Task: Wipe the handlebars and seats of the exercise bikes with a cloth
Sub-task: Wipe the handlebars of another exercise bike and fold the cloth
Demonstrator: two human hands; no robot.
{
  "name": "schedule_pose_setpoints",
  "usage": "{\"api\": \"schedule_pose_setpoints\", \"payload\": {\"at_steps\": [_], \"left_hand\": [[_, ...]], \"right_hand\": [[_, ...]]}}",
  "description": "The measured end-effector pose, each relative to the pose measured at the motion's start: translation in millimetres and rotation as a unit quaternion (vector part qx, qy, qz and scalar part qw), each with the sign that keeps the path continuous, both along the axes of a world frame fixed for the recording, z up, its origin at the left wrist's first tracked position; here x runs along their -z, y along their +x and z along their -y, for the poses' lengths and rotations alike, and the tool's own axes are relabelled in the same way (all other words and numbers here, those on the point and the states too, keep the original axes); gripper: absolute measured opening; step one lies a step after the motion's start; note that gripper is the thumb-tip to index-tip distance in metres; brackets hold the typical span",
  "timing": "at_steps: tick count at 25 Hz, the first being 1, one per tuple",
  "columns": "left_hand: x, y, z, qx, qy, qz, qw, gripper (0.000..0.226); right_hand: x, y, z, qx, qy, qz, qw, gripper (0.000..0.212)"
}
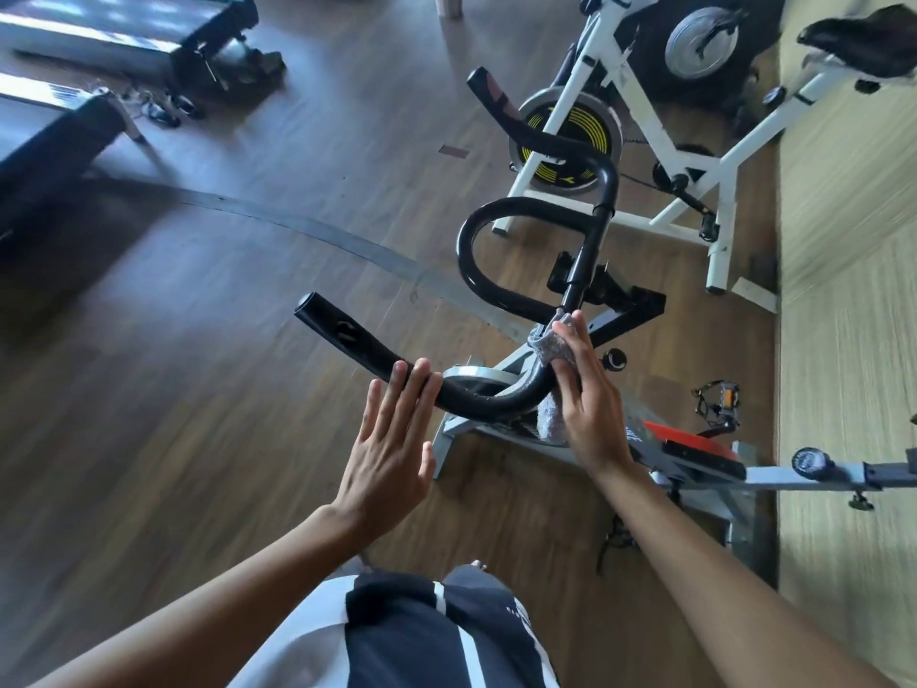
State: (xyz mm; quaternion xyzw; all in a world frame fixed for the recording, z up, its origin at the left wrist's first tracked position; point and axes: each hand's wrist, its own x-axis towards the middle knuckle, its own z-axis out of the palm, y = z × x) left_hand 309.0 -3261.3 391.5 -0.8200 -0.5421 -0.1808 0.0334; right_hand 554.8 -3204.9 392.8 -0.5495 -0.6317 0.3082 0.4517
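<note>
Black curved handlebars point(501, 270) of a grey exercise bike point(694, 469) fill the centre of the head view. My right hand point(585, 394) presses a grey cloth point(548, 350) against the bar's central bend, its fingers lying straight along the cloth. Part of the cloth hangs below the bar. My left hand point(392, 434) has straight, spread fingers whose tips touch the near left grip. A black seat point(863, 39) of a white exercise bike point(665, 141) shows at the top right.
Two treadmills point(99, 47) stand at the upper left on the wooden floor point(248, 340). A woven mat point(843, 340) runs along the right side. A pedal point(719, 399) juts out from the grey bike. The white bike's yellow flywheel point(570, 136) sits behind the handlebars.
</note>
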Motion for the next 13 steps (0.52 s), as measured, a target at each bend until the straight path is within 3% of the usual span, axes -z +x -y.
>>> {"api": "schedule_pose_setpoints", "payload": {"at_steps": [3,5,9,11,13], "left_hand": [[-21,-8,5,-0.002,-0.019,0.053,0.998,0.076],[-39,-17,10,-0.070,-0.020,0.130,0.989,0.067],[-75,-37,1,-0.264,-0.030,0.329,0.906,0.056],[-82,-53,-18,-0.284,-0.081,0.385,0.874,0.052],[-84,-68,-34,-0.241,-0.143,0.421,0.863,0.046]], "right_hand": [[-20,-10,8,0.026,0.018,0.031,0.999,0.045],[-41,-24,16,0.026,0.027,0.042,0.998,0.045],[-83,-69,17,-0.024,0.036,0.047,0.998,0.041],[-97,-98,8,-0.056,0.046,0.046,0.996,0.041],[-102,-130,0,-0.076,0.064,0.069,0.993,0.041]]}}
